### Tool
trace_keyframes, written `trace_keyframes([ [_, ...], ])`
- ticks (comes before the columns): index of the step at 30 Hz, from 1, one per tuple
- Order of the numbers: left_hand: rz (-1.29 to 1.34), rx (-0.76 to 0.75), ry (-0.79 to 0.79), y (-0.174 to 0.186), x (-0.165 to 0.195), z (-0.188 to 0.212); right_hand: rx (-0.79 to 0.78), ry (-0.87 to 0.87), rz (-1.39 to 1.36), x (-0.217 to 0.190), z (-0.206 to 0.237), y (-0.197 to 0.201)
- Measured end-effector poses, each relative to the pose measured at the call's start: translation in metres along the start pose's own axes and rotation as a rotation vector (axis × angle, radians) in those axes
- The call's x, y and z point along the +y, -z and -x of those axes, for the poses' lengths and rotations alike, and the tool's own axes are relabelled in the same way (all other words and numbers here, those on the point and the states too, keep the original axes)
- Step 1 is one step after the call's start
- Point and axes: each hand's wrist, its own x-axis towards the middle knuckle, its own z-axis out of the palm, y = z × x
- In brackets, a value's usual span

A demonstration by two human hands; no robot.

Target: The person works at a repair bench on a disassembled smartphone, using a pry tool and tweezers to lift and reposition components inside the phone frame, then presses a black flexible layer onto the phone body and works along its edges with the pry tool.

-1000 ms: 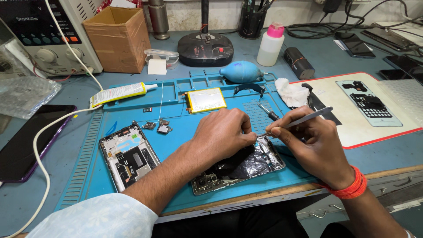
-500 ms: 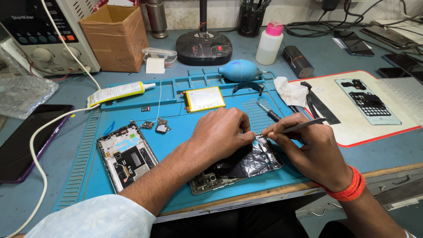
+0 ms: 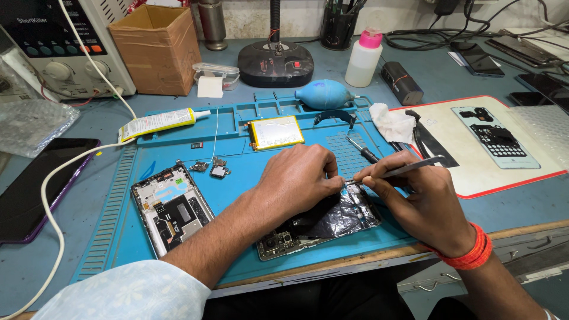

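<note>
The left hand [image 3: 296, 181] presses down the opened phone [image 3: 320, 222], fingers bent; the right hand [image 3: 415, 198] pinches tweezers [image 3: 409, 169]. The phone looks light and fragile, best held by its edges.

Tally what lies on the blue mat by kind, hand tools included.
Opened phones: 2
Batteries: 1
Glue tubes: 1
Air blowers: 1
Screwdrivers: 1
Tweezers, in the right hand: 1
Total: 7
</note>
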Motion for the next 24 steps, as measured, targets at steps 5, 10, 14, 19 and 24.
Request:
trace_keyframes([
  [5, 0.001, -0.008, 0.008, 0.0, 0.0, 0.0, 0.0, -0.005, 0.01, 0.001, 0.0, 0.001],
  [10, -0.007, -0.011, 0.008, -0.002, -0.001, -0.001, -0.003, 0.0, -0.014, 0.002, 0.0, 0.001],
  [14, 0.007, 0.007, -0.021, 0.001, -0.001, 0.0, -0.011, 0.052, -0.017, 0.002, 0.001, 0.0],
  [19, -0.001, -0.059, -0.057, 0.018, 0.009, 0.013, 0.039, 0.014, -0.027, 0.0, 0.002, -0.002],
  [24, -0.077, -0.347, -0.16, 0.039, 0.016, 0.043, 0.188, -0.118, -0.091, -0.001, 0.004, -0.002],
])
